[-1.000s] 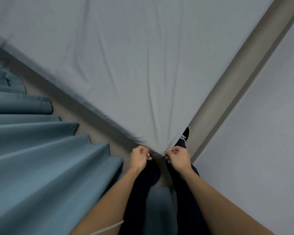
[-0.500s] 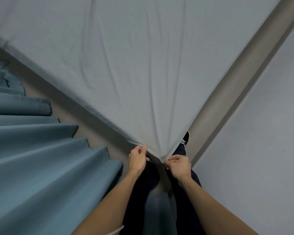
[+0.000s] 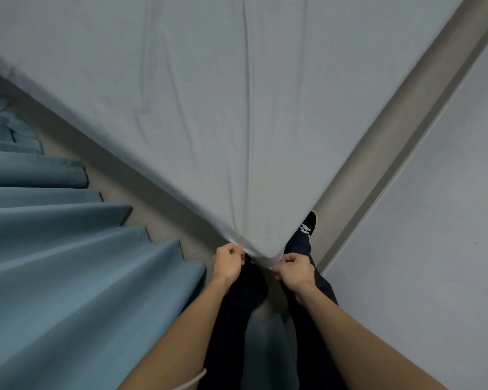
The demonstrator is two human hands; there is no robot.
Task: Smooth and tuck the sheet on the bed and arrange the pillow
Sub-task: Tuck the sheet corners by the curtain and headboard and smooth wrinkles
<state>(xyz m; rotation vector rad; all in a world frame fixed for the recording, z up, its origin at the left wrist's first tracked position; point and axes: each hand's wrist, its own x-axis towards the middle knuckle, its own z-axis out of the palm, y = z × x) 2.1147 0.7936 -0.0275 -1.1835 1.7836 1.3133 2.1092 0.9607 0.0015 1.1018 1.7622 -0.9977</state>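
A pale grey sheet (image 3: 237,108) covers the bed and comes to a point at the near corner, just in front of my legs. Long creases run from that corner up across the sheet. My left hand (image 3: 227,263) pinches the sheet's edge on the left side of the corner. My right hand (image 3: 295,270) grips the edge on the right side of the same corner. Both fists are closed on the fabric, a hand's width apart. No pillow is in view.
Blue pleated curtains (image 3: 68,263) hang close on my left. A pale wall (image 3: 434,220) stands on my right, with a narrow strip of floor (image 3: 392,130) between it and the bed. My dark shoe (image 3: 307,225) is beside the corner.
The corner of the sheet has been drawn tighter toward me and the creases have shifted and lengthened. Both hands have stayed at the corner, still gripping.
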